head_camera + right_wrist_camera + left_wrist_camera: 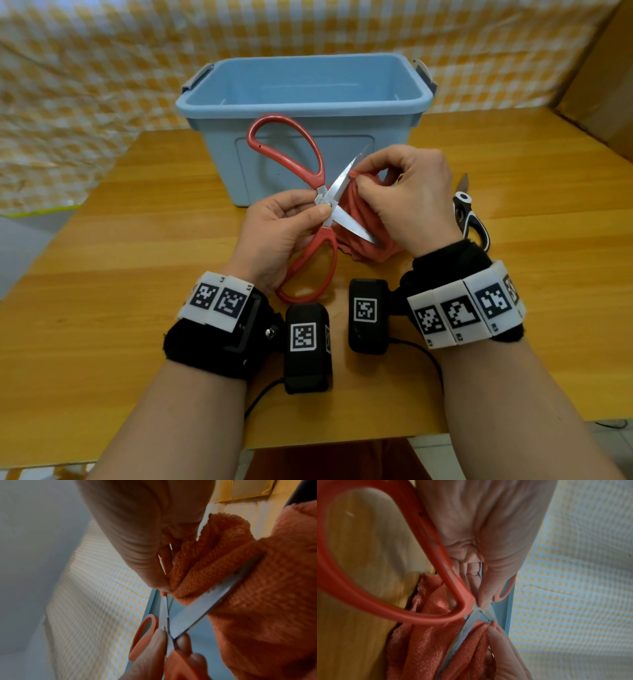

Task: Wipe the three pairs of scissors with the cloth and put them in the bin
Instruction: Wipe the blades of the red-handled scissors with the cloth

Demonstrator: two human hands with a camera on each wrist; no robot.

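Scissors (pixel 327 202) pinched in left hand (pixel 274 236), cloth (pixel 363 219) alongside

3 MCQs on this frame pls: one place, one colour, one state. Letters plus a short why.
1. Where are the black-handled scissors?
A. in the bin
B. on the table, right of the right hand
C. in the left hand

2. What colour is the cloth?
A. orange-red
B. blue
C. white

3. How do the red scissors' blades stand?
A. closed
B. spread open
C. hidden in the bin

Answers:
1 B: they lie on the table beside the right hand.
2 A: the cloth pinched by the right hand looks orange-red in all three views, while the bin is blue.
3 B: the two blades cross in an X at the pivot, where the left hand pinches them.
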